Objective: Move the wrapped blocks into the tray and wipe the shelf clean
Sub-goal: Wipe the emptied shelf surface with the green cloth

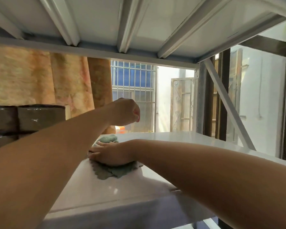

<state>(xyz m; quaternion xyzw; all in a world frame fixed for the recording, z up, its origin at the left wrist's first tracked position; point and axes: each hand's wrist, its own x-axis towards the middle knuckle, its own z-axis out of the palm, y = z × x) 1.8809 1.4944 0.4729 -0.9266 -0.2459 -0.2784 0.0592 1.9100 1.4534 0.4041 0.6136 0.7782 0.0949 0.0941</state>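
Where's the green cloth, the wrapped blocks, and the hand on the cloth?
green cloth [110,174]: head view, frilly edge sticking out below the hand.
wrapped blocks [38,119]: head view, front face of the top block.
right hand [114,157]: head view, back of the hand.

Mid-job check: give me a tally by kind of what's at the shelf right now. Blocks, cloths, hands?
wrapped blocks: 3 showing, stacked at the left; more may be hidden behind the left arm
green cloth: 1
hands: 2, left hand raised with curled fingers, right hand flat on the cloth
Total: 6
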